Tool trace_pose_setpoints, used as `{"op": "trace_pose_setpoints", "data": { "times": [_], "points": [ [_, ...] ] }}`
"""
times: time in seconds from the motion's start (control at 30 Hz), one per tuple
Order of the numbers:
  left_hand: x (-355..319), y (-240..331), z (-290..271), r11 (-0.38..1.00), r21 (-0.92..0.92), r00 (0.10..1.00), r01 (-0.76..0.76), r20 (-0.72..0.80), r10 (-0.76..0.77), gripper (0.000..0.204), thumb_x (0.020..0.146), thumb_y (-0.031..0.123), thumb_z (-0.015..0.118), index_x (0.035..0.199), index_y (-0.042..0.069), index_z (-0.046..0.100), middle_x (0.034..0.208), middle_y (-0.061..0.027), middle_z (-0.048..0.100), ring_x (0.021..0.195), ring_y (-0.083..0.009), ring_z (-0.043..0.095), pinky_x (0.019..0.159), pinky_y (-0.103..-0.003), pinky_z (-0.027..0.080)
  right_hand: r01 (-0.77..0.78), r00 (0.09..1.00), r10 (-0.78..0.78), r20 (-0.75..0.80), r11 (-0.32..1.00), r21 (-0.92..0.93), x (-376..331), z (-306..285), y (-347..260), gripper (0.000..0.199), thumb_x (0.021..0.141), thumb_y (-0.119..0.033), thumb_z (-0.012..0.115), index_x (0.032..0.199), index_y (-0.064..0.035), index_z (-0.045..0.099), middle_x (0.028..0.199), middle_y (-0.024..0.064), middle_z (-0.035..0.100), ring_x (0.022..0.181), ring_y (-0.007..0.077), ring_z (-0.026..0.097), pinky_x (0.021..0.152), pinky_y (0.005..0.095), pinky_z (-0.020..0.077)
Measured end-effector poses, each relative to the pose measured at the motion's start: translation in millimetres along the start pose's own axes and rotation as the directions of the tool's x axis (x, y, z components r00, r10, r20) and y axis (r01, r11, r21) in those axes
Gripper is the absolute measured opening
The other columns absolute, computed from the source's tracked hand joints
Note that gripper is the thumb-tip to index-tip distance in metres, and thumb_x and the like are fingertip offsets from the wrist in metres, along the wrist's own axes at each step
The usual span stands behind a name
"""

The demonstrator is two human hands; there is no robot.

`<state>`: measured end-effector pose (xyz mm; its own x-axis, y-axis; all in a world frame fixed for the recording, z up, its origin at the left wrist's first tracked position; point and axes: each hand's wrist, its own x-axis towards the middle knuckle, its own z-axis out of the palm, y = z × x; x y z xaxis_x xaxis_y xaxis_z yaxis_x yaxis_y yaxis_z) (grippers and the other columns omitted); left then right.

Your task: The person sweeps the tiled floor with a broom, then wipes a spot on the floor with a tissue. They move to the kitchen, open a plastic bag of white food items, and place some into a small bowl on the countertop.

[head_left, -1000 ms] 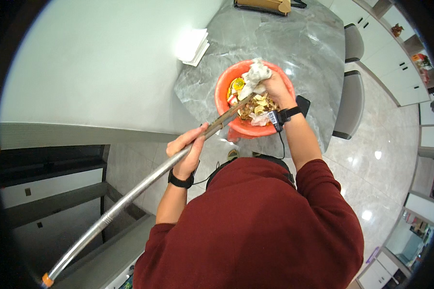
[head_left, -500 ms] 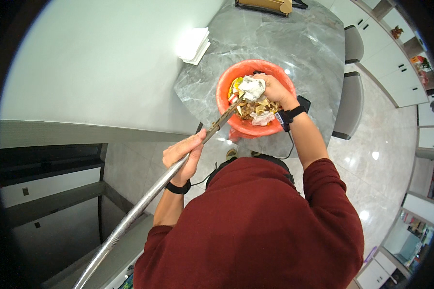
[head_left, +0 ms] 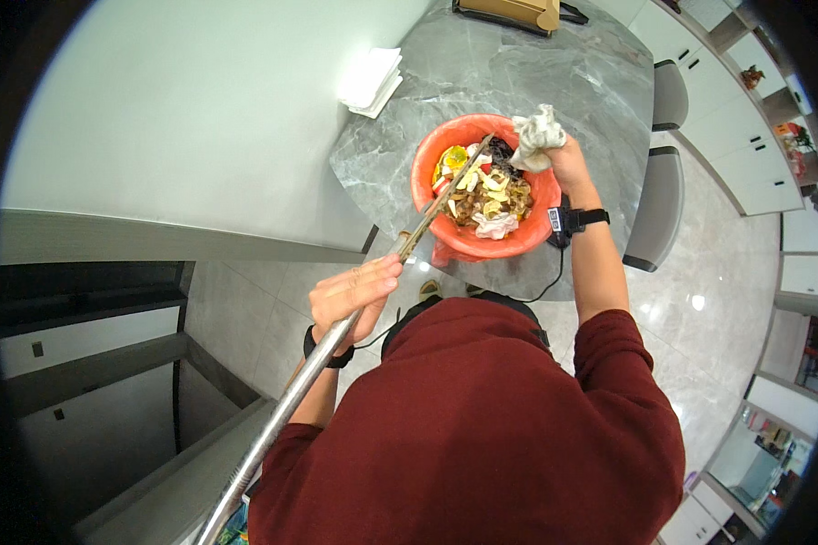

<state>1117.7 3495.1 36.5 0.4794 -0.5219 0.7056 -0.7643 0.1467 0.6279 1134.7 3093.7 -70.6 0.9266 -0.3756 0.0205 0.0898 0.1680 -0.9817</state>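
Note:
My left hand (head_left: 350,295) is closed around a long silvery metal pole (head_left: 291,400), which slants up from the lower left. Its narrow far end looks brown and dirty and lies over a bin (head_left: 424,222) lined with a red bag. In my right hand (head_left: 569,169), at the bin's upper right rim, is a crumpled greyish-white tissue (head_left: 536,138), perhaps a cloth. Food scraps (head_left: 491,186), yellow peels, a dark clump (head_left: 500,156) and a pinkish crumpled tissue (head_left: 495,226) lie inside the bin.
The bin stands by a grey marble table (head_left: 518,77). Folded white sheets (head_left: 371,82) lean by the wall, and an open cardboard box (head_left: 518,13) sits at the far end. Grey chairs (head_left: 656,209) line the right side. A cable (head_left: 555,272) hangs from my right wrist.
My right hand has come up out of the bin, moving right with the tissue. The pole's far end now reaches further over the scraps, and the dark clump shows.

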Motion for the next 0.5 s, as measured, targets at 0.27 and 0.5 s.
{"op": "trace_pose_setpoints", "data": {
  "times": [0.27, 0.5],
  "points": [
    [12, 5, -3, 0.998, 0.017, 0.997, -0.059, 0.050, 0.058, 0.018, 0.079, -0.011, 0.063, 0.091, 0.001, 0.066, 0.094, -0.0195, 0.069, 0.095, -0.0326, 0.068, 0.085, -0.044, 0.055, 0.204, 0.971, -0.167, 0.168, 0.951, -0.231, 4, 46, 3, 0.040, 0.079, 0.001, 0.062, 0.119, -0.0051, 0.060, 0.120, 0.0056, 0.061, 0.112, 0.0196, 0.055, 0.097, 0.0335, 0.0432],
    [13, 11, -5, 0.996, 0.025, 0.992, -0.088, 0.090, 0.085, 0.017, 0.076, -0.011, 0.064, 0.089, 0.001, 0.066, 0.092, -0.0192, 0.070, 0.094, -0.0326, 0.068, 0.086, -0.045, 0.055, 0.468, 0.884, -0.296, 0.363, 0.591, -0.657, 21, 42, 6, 0.038, 0.078, -0.006, 0.065, 0.116, -0.0095, 0.064, 0.115, 0.0050, 0.063, 0.111, 0.0241, 0.052, 0.097, 0.0340, 0.0411]
  ]
}}
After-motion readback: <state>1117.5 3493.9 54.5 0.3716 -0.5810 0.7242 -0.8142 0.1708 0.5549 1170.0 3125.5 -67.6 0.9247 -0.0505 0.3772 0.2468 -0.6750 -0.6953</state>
